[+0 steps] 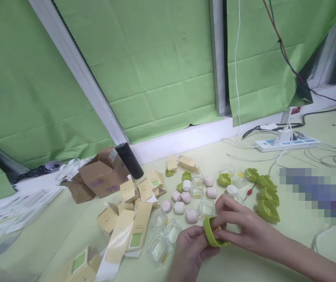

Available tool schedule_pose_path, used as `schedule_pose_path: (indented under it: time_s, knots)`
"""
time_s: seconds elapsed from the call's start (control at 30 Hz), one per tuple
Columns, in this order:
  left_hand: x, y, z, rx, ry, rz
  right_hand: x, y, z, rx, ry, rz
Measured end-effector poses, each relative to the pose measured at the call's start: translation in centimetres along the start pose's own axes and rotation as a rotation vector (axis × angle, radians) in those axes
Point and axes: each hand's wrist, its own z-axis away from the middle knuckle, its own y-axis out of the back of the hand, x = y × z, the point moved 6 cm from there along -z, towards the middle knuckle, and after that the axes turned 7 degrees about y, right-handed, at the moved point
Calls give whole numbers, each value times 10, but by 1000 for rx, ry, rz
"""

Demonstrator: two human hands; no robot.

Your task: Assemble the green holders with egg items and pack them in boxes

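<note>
Head view showed my hands meeting near the bottom centre of the worktop (303, 156): my left hand (190, 250) and right hand (241, 227) both gripped one green case (210, 235), fingers pinching its rim. Just left lay clear plastic shells (163, 235) and tan cardboard boxes (132, 219); beyond, pink earbud cases (182, 201); right, more green cases (266, 196). Far right, a power strip (287, 143).
</note>
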Motion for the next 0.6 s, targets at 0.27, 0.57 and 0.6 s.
schedule_pose_path:
  time_s: [0.27,0.57,0.6]
  knots:
    - [-10,-8,-7,-111,-110,-59,-8,2,11,-201,-32,-146]
    - [-23,-5,-12,-132,-107,-126,-21,2,24,-184,63,-114]
    - [-25,-7,-12,-143,-93,-150,-17,4,29,-171,38,-106]
